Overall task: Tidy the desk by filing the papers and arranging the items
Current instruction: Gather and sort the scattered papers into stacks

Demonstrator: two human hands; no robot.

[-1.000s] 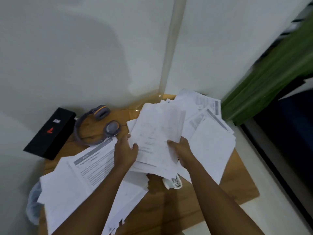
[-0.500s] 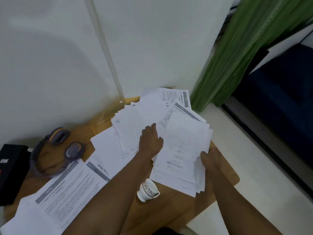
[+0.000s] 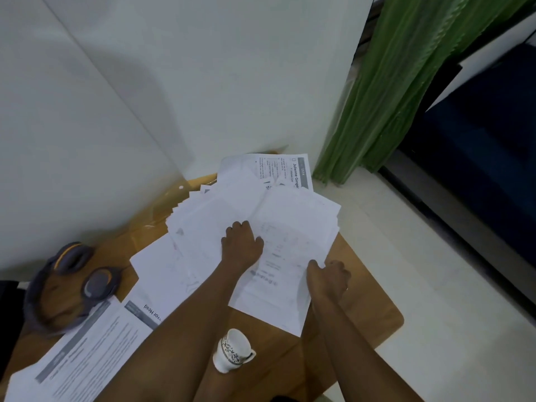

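Observation:
A loose pile of white printed papers (image 3: 293, 227) covers the far right part of the wooden desk (image 3: 374, 311). My left hand (image 3: 242, 245) lies on top of the pile with its fingers curled down onto the sheets. My right hand (image 3: 329, 277) grips the right edge of the top sheets near the desk's right side. More printed sheets (image 3: 95, 338) lie spread at the near left. A clear plastic folder (image 3: 162, 210) rests against the wall behind the pile.
Grey and orange headphones (image 3: 72, 282) sit at the left of the desk, next to a black box (image 3: 7, 309) at the frame's edge. A small white patterned cup (image 3: 232, 351) lies on its side near the front. A green curtain (image 3: 391, 91) hangs at the right.
My view has swung right and the papers I held up now lie on the pile at the desk's right. My left hand has gone on top of them; my right hand holds their edge.

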